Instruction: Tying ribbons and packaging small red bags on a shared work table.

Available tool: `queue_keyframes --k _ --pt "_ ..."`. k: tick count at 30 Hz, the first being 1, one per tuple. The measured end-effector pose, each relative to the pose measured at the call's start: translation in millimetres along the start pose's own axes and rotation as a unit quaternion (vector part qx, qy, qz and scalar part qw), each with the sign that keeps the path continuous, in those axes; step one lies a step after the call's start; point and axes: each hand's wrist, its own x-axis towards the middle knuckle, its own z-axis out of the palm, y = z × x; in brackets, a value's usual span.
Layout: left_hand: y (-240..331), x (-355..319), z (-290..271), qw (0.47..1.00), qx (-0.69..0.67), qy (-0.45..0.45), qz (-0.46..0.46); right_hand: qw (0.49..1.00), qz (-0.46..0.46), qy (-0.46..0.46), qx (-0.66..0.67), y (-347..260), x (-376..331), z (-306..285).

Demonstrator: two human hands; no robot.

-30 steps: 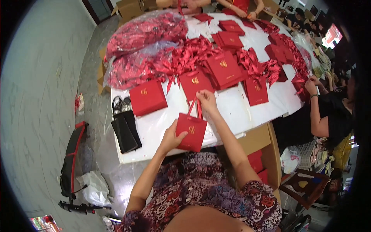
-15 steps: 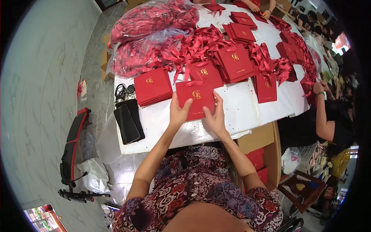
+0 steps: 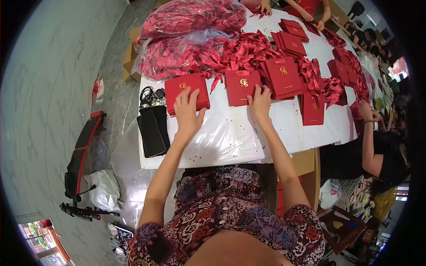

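My left hand [image 3: 188,113] lies with its fingers spread on the front part of a stack of flat red paper gift bags [image 3: 175,84]. My right hand [image 3: 261,106] has its fingers apart at the lower right corner of another red gift bag [image 3: 237,95], which has a gold emblem and a ribbon at its top. Just right of that hand, more red bags [image 3: 284,77] lie in a fanned pile. Loose red ribbons [image 3: 248,51] are heaped behind the bags.
Clear plastic sacks of red ribbon [image 3: 191,22] fill the table's back left. A black phone-like slab [image 3: 153,133] and cables [image 3: 147,96] lie at the left edge. A cardboard box [image 3: 306,164] stands below the front edge. Co-workers' hands [image 3: 306,15] are at the far side.
Both hands held one red bag between them; they have since let go and parted. My left hand has moved left onto the stack, my right hand up to the middle bag.
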Motion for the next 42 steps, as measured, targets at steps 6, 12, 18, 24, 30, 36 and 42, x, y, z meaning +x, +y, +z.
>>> queue_keyframes --k 6,12,18,24,30,36,42 --pt "-34 -7 3 0.990 0.120 -0.071 0.010 0.978 -0.176 0.042 0.104 -41 12 3" --pt "-26 -27 2 0.990 0.130 -0.044 0.033 0.939 -0.330 -0.006 0.094 -86 36 49" --pt "14 -68 -19 0.995 0.074 -0.004 0.071 0.942 -0.314 -0.072 0.096 -85 34 52" --pt "39 -140 -11 0.990 0.049 -0.061 0.119 0.910 -0.184 -0.057 0.368 -80 25 15" --pt "54 -144 1 0.976 -0.029 -0.176 0.127 0.846 -0.027 -0.101 0.523 -51 -18 -61" --pt "36 -100 15 0.983 -0.073 -0.142 0.087 0.734 0.051 -0.128 0.665 -20 -57 -145" --pt "28 -75 37 0.989 0.021 -0.133 0.060 0.783 0.125 -0.273 0.545 -29 -83 -137"
